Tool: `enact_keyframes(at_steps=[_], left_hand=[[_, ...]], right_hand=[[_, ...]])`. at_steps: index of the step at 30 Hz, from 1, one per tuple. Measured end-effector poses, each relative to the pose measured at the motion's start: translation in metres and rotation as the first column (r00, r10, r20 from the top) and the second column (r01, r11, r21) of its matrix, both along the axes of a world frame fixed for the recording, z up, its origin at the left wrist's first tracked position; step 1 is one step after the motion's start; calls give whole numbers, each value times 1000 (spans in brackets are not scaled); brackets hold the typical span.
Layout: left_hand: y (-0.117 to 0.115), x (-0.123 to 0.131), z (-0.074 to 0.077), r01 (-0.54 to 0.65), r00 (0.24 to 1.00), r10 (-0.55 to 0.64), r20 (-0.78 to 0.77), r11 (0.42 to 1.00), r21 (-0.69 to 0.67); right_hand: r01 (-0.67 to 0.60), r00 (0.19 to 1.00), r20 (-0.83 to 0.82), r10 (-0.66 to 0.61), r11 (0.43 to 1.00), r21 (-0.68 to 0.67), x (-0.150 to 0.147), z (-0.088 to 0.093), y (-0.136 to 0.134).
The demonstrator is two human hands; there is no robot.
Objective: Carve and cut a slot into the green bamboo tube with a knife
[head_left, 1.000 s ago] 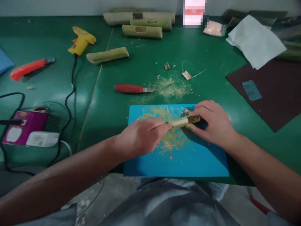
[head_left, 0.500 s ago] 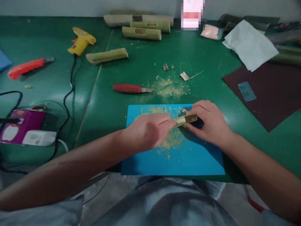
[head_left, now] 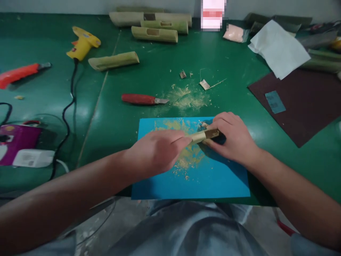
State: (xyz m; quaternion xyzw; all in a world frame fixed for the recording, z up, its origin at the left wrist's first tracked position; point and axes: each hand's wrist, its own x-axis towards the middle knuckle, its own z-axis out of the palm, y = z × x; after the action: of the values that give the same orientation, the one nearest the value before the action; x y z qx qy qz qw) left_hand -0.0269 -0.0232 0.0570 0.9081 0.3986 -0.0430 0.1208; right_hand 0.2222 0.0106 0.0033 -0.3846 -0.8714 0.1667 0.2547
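A short bamboo piece (head_left: pixel 199 137) with a dark cut-out in its side spans the gap between my two hands, slightly tilted, over a blue board (head_left: pixel 223 183). My right hand (head_left: pixel 233 137) grips its far right end, thumb below and fingers above. Closed around its left part is my left hand (head_left: pixel 160 149); whether a small thing is also tucked in those fingers is hidden. Pale bamboo dust (head_left: pixel 183 163) and shavings lie on the board beneath. Beyond the board rests a red-handled carving knife (head_left: pixel 144 99), its blade pointing right.
Several cut bamboo tubes (head_left: pixel 154 35) lie along the back; another tube (head_left: pixel 114 61) is nearer. A yellow glue gun (head_left: pixel 82 42), a red tool (head_left: pixel 20 74) and a purple power box (head_left: pixel 21 142) occupy the left. White paper (head_left: pixel 278 49) overlaps a dark sheet (head_left: pixel 298 110) at right.
My left hand has slid a little to the left along the bamboo piece, so more of its pale surface shows. The right hand keeps its hold. The whole view has shifted slightly.
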Motion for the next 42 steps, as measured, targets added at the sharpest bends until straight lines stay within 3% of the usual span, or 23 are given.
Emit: enact_keyframes(at_steps=[7, 14, 20, 25, 32, 37, 42], left_hand=[[5, 11, 3, 33, 999, -33, -7, 999, -34], [-2, 3, 5, 64, 997, -61, -46, 994, 83], [5, 20, 3, 94, 995, -92, -31, 994, 51], [-3, 7, 6, 40, 998, -39, -45, 999, 31], [3, 21, 9, 7, 999, -9, -47, 999, -46], [-4, 5, 8, -34, 996, 30, -83, 998, -46], [6, 22, 3, 10, 1000, -10, 13, 1000, -19]], right_hand=[[8, 1000, -14, -8, 1000, -29, -1, 2, 1], [32, 999, 8, -31, 998, -58, -2, 3, -1], [26, 1000, -10, -27, 999, -44, -2, 2, -1], [24, 1000, 8, -24, 999, -45, -1, 2, 0], [23, 1000, -16, -23, 999, -30, -2, 0, 0], [22, 1000, -1, -22, 1000, -20, -2, -1, 0], [25, 999, -20, -25, 999, -33, -1, 0, 0]])
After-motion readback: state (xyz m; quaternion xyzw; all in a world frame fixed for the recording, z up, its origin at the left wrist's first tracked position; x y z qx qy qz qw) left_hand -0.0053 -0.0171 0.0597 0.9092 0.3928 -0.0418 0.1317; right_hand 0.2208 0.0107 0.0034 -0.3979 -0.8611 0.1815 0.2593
